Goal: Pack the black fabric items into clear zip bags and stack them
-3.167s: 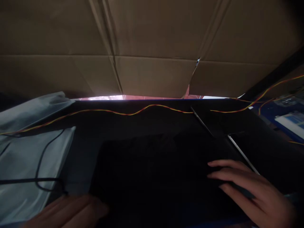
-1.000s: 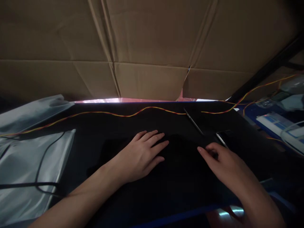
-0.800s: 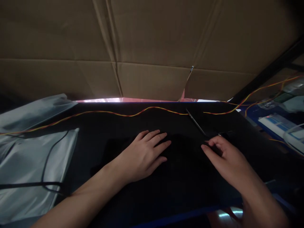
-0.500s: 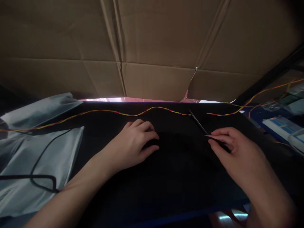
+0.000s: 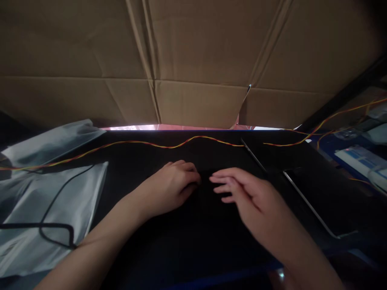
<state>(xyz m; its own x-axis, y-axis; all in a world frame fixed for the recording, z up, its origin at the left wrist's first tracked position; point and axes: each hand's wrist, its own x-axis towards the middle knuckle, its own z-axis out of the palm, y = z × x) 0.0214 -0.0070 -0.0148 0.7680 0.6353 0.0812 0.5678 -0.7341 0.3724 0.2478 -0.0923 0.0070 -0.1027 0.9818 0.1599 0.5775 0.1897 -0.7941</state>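
Observation:
My left hand (image 5: pixel 173 186) rests over the black tabletop (image 5: pixel 181 249) with its fingers curled in towards the thumb. Whatever lies between those fingertips, if anything, is too dark to make out. Facing it, my right hand (image 5: pixel 252 201) is open, fingers stretched and slightly spread, holding nothing. To the right of that hand lies a flat black panel with a pale metallic edge (image 5: pixel 311 204), like a phone or tablet. A second flat dark piece with a thin light edge (image 5: pixel 253 154) lies behind the right hand.
Grey-white plastic bags (image 5: pixel 87 197) lie at left, a black cable (image 5: pixel 54 225) across them. A twisted red-yellow wire (image 5: pixel 145 142) runs along the back. Behind stands a cardboard wall (image 5: pixel 199 100). A white and blue box (image 5: pixel 359 161) sits at the right.
My right hand has released the dark flat panel at the right and moved left towards my left hand, its fingers opening. My left hand's fingers have closed towards the thumb.

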